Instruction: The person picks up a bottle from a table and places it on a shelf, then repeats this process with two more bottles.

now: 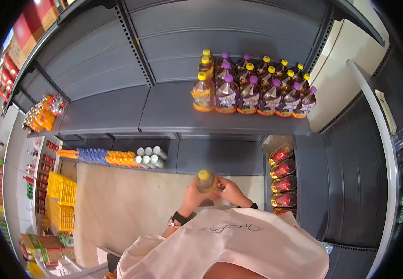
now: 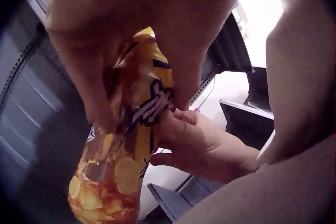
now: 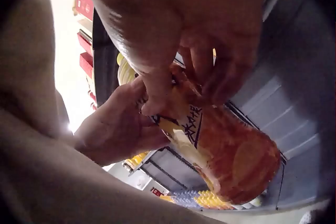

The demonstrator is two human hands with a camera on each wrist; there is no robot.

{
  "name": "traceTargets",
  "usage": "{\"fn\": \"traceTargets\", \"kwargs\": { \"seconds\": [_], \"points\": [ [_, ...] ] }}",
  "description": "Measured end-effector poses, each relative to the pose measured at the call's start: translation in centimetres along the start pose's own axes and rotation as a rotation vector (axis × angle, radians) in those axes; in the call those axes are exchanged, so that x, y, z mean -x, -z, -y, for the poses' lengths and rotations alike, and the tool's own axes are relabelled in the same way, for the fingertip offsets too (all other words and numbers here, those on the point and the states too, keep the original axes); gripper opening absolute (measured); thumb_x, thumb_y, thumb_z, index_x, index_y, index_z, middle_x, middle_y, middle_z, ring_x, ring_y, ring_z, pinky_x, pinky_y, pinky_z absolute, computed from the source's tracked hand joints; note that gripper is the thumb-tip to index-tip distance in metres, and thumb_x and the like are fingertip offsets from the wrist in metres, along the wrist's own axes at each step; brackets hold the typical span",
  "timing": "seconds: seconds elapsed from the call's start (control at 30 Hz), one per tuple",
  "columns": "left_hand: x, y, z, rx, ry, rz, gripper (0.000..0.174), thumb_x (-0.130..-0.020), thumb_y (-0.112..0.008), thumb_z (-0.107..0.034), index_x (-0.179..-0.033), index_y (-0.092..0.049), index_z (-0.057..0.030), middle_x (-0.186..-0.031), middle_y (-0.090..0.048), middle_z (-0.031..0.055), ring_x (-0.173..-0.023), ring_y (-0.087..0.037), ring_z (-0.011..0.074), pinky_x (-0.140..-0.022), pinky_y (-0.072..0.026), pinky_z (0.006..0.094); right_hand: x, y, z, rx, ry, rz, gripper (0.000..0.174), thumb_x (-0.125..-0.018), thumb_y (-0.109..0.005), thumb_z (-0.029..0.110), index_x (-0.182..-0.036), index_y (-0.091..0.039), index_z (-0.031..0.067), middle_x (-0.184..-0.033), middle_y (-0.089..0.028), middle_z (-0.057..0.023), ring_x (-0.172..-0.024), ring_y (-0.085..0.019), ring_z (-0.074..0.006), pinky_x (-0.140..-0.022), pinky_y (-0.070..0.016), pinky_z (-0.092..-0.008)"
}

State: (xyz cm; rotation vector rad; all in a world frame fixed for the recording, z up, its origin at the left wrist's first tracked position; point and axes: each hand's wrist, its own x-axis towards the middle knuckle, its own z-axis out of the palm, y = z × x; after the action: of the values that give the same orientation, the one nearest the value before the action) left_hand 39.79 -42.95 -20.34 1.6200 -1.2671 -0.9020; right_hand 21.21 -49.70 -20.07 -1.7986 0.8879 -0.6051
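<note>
A bottle with a yellow cap (image 1: 204,176) is held upright in front of the chest in the head view. My left hand (image 1: 192,195) grips it from the left side. On its right side my right hand (image 1: 231,191) has its fingers on the bottle. In the left wrist view the left hand (image 2: 142,19) wraps the bottle's yellow label (image 2: 157,95), with lemon slices printed lower down. The right wrist view has the right hand (image 3: 184,29) pinching the label of the orange-red bottle (image 3: 236,155), the left hand (image 3: 123,121) behind.
Rows of bottles with purple and yellow caps (image 1: 253,95) stand on the grey shelf (image 1: 178,109). White-topped cans (image 1: 149,158) and orange and blue items (image 1: 94,156) line the lower shelf. Red-labelled bottles (image 1: 283,184) are at right, yellow baskets (image 1: 62,189) at left.
</note>
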Motion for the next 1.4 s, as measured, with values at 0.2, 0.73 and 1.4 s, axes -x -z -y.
{"fn": "traceTargets", "kwargs": {
  "seconds": [0.2,0.73,1.4],
  "points": [
    [-11.4,9.5,-3.9,-0.068,-0.116,-0.073,0.078,-0.065,-0.090,-0.028,-0.128,-0.054,0.0010,-0.105,-0.071,0.0169,-0.097,-0.071,0.0249,-0.081,-0.0564,0.0350,-13.6,-1.4,5.1,-0.136,0.047,-0.071,0.060,-0.085,-0.075,0.020,-0.137,-0.049,0.0072,-0.115,-0.066,-0.0109,-0.100,-0.065,-0.0231,-0.088,-0.0507,-0.0346],
    [-34.3,14.9,-1.7,0.130,-0.328,-0.106,0.065,-0.071,-0.086,-0.016,-0.124,-0.056,0.0042,-0.102,-0.073,0.0142,-0.095,-0.070,0.0190,-0.084,-0.0541,0.0324,-28.7,-2.8,-0.7,0.273,0.197,-0.180,0.060,-0.090,-0.064,0.019,-0.144,-0.041,0.0060,-0.145,-0.045,-0.0188,-0.135,-0.041,-0.0367,-0.111,-0.0347,-0.0458],
    [-53.0,10.1,-5.5,0.085,-0.375,-0.062,0.065,-0.070,-0.087,-0.019,-0.123,-0.057,0.0027,-0.105,-0.072,0.0124,-0.095,-0.070,0.0178,-0.085,-0.0540,0.0333,-28.1,-3.8,0.8,0.805,0.201,-0.081,0.086,-0.076,-0.074,0.030,-0.150,-0.034,0.0146,-0.154,-0.034,-0.0139,-0.142,-0.029,-0.0353,-0.114,-0.0238,-0.0543]
  ]
}}
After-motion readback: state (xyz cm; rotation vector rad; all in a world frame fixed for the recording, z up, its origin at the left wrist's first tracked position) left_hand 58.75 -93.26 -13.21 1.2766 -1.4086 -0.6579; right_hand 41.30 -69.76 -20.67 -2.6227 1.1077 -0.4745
